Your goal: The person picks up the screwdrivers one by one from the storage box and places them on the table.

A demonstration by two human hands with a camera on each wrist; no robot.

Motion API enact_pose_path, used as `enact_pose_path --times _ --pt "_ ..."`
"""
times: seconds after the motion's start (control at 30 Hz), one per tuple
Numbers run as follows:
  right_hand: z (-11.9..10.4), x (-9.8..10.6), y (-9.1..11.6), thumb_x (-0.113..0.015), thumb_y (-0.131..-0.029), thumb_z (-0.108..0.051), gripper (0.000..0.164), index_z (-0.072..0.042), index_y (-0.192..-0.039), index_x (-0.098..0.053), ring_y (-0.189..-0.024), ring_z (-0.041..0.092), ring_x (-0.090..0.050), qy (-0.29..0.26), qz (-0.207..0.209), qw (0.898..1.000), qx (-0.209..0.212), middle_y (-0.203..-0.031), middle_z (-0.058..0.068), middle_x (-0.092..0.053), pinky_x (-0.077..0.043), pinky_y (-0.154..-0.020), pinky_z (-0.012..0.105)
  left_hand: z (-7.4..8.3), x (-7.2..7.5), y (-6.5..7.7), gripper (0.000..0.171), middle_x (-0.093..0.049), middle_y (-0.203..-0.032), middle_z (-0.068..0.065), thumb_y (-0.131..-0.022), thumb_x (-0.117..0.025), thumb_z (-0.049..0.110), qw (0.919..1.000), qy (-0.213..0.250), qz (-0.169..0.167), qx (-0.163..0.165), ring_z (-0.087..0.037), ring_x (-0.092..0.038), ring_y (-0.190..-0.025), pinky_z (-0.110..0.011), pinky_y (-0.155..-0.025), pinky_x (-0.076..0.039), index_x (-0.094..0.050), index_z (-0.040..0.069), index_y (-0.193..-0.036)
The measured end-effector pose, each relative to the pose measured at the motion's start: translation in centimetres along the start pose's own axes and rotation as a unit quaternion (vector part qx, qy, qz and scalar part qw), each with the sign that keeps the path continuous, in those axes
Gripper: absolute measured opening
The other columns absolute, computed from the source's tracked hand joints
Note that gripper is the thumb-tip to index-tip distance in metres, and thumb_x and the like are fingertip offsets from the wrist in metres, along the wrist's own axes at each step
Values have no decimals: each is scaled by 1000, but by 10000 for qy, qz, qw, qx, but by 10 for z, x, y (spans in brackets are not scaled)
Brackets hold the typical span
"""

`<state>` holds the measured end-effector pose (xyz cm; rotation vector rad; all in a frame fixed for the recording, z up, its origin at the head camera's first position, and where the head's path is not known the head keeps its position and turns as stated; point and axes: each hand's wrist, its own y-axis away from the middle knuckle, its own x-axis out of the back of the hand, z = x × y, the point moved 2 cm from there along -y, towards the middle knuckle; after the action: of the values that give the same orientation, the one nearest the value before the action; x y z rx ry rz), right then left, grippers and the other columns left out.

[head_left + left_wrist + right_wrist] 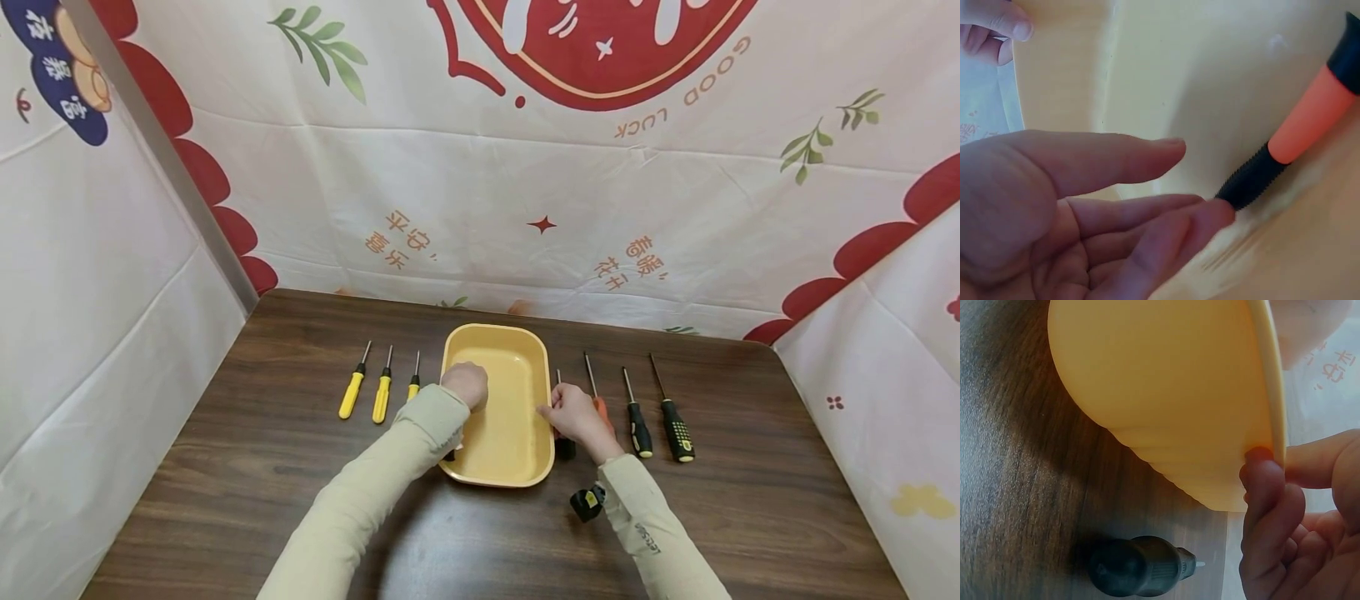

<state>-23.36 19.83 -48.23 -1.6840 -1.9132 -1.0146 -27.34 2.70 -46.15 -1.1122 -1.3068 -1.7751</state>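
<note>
My left hand [467, 385] is down over the left side of a yellow tray [513, 400]. In the left wrist view its thumb stands apart from the fingers. The fingertips reach the black ribbed neck of a screwdriver [1313, 115] with an orange and black handle, lying inside the tray; its shaft is hidden behind the fingers. At the tray's right side, my right hand [573, 412] pinches the rim between thumb and curled fingers. Below that rim, a dark-handled screwdriver [1138, 565] rests on the table.
Yellow-handled screwdrivers [381, 400] lie left of the tray, one partly behind my left sleeve. On the right are a red-handled screwdriver [600, 408], a black one [640, 432] and a black-and-yellow one [678, 433]. A small black block [587, 503] is beside my right cuff. White printed cloth [480, 208] hangs behind.
</note>
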Motion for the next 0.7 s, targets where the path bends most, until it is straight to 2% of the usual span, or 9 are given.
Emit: enact_pose_path --times 0.1,0.17,0.27,0.3,0.4,0.5,0.53,0.57,0.7 --pt "0 0 0 -61 -83 -9 18 -2 -75 -47 -40 11 -49 -26 -26 10000 -50 -56 4 -47 -40 -39 22 -1 0 0 18 -48 -60 -5 -81 -55 -1 9998 39 107 -165 -16 -37 -49 -25 -42 -32 -57 6 -64" --pt "0 0 0 -61 -83 -9 19 -2 -75 -46 -40 11 -49 -31 -36 10000 -62 -57 4 -47 -40 -39 22 -2 -3 -6 18 -53 -62 -7 -83 -54 -1 9998 97 47 -182 -17 -40 -51 -26 -45 -35 -61 5 -68" --pt "0 1 0 -61 -83 -9 19 -2 -75 -46 -41 11 -50 -41 -40 9999 -99 -57 4 -47 -41 -40 22 -6 -14 -20 17 -60 -69 -8 -86 -52 1 9997 172 70 -143 -18 -47 -55 -27 -49 -42 -64 4 -74" --pt "0 1 0 -61 -83 -9 19 -2 -75 -46 -41 11 -50 -45 -42 9999 -100 -57 5 -47 -41 -40 22 -10 -25 -33 19 -59 -68 -8 -86 -51 2 9994 198 200 -222 -17 -48 -55 -27 -48 -42 -64 5 -73" --pt "-1 1 1 -61 -83 -9 18 -1 -76 -47 -41 12 -50 -62 -49 9999 -104 -57 5 -47 -42 -40 23 -11 -34 -45 21 -62 -72 -7 -89 -48 7 9995 201 246 -74 -17 -55 -60 -29 -51 -47 -66 6 -78" --pt "-1 1 1 -61 -84 -9 18 -2 -76 -47 -42 12 -50 -93 -52 9999 -120 -58 5 -47 -42 -40 23 -8 -32 -44 22 -64 -78 -7 -91 -47 11 9991 299 150 246 -19 -60 -67 -31 -54 -50 -68 7 -84" --pt "-1 1 1 -61 -84 -9 18 -2 -76 -47 -41 12 -50 -90 -49 9999 -112 -57 5 -47 -42 -40 23 -4 -22 -34 22 -65 -83 -8 -91 -47 11 9985 319 9 448 -20 -61 -73 -33 -58 -51 -69 6 -89" --pt "-1 1 1 -61 -84 -8 18 -1 -76 -47 -41 12 -50 -80 -48 9999 -90 -57 5 -47 -42 -40 23 -2 -20 -30 22 -65 -85 -8 -92 -47 12 9980 347 13 534 -20 -61 -76 -34 -60 -51 -68 6 -91" --pt "-1 1 1 -61 -83 -8 18 -2 -75 -46 -41 11 -49 -29 -9 10000 -73 -56 4 -47 -40 -39 22 3 -11 -17 23 -65 -92 -9 -92 -47 13 9970 333 107 693 -21 -61 -82 -34 -63 -51 -68 6 -98"
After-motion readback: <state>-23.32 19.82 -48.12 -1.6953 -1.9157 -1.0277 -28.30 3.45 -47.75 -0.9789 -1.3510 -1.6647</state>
